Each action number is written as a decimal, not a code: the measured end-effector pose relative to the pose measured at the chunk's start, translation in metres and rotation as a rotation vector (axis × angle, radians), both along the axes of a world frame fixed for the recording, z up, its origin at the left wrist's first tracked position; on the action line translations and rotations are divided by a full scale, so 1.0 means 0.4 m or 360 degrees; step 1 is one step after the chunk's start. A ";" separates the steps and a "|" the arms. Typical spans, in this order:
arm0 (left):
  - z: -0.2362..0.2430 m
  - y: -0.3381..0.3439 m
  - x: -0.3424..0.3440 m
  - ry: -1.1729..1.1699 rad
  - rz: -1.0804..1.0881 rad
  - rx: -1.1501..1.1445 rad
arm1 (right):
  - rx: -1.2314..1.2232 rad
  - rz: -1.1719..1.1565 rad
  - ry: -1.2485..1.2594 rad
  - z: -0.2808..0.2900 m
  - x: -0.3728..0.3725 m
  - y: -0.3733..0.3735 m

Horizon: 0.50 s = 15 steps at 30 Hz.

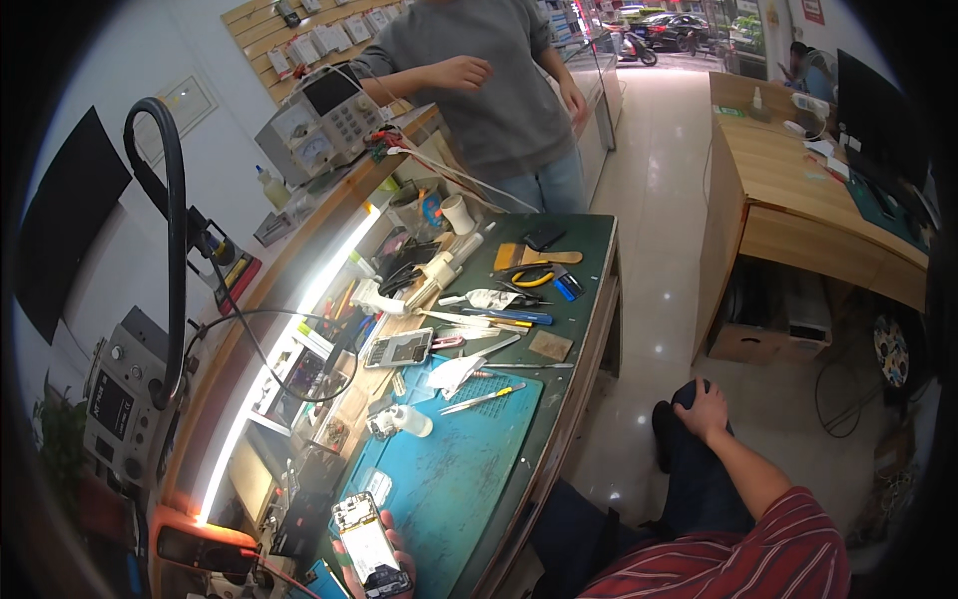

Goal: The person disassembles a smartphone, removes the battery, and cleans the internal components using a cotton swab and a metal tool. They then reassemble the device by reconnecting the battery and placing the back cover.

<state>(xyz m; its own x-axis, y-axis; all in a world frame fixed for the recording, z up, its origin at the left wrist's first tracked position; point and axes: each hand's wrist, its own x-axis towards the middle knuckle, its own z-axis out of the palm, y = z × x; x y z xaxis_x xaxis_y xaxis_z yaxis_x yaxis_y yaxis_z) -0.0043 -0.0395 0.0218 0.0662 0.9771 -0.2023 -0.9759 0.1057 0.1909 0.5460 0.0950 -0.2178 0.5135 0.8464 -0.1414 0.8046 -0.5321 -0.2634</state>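
Note:
Over the near end of the blue mat, my left hand grips an opened smartphone, its inner parts and pale battery facing up. Fingers show along both sides of the phone; the palm is hidden under it. A small clear tray lies just beyond it. Farther up stands a white-capped bottle on its side of the mat, with tweezers to its right. My right hand rests over my bent knee, fingers laid out and holding nothing, away from the bench.
A second opened phone, a brush, pliers and several tools crowd the far bench. A bright light strip edges the shelf. A black hose arches at left. Another person stands beyond the bench; a wooden desk is at right.

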 end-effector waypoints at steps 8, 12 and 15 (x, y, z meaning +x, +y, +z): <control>-0.005 0.000 -0.001 -0.0068 -0.0016 0.0016 | 0.0069 -0.0007 0.0081 0.002 0.014 0.005; 0.009 -0.008 0.007 -0.0114 -0.0036 0.0023 | 0.0127 -0.0060 0.0245 0.007 0.029 0.008; 0.003 0.000 0.000 -0.0106 -0.0065 0.0047 | 0.0160 -0.0086 0.0221 0.005 0.026 0.010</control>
